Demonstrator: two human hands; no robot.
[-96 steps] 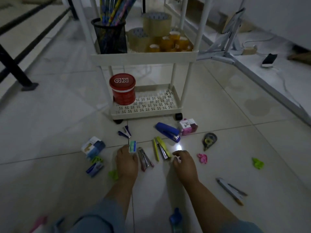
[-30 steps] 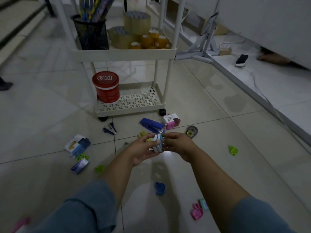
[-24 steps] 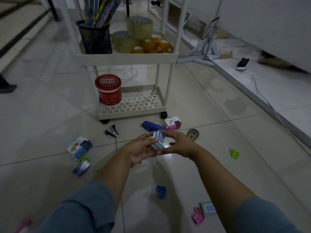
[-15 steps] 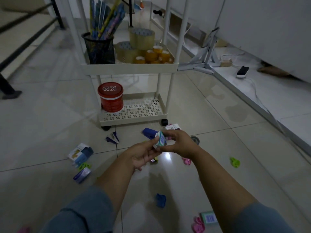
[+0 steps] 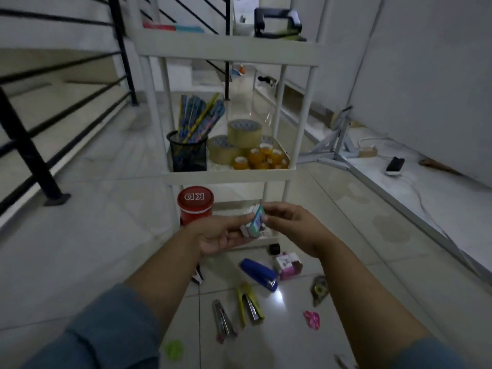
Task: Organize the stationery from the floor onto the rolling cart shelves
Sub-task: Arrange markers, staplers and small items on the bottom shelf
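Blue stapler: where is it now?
Head view, lower centre: the blue stapler lies on the floor before the cart, pink box just right of it, yellow stapler nearer the camera.

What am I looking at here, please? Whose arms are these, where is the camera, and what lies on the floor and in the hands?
No machine: a person wears one camera on the head, looking down at their own arms. The left hand and right hand together hold small boxes before a rolling cart. On its shelves stand tape rolls, a mesh cup of pencils and a red tub. On the floor lie a blue stapler, a yellow stapler and a pink box.
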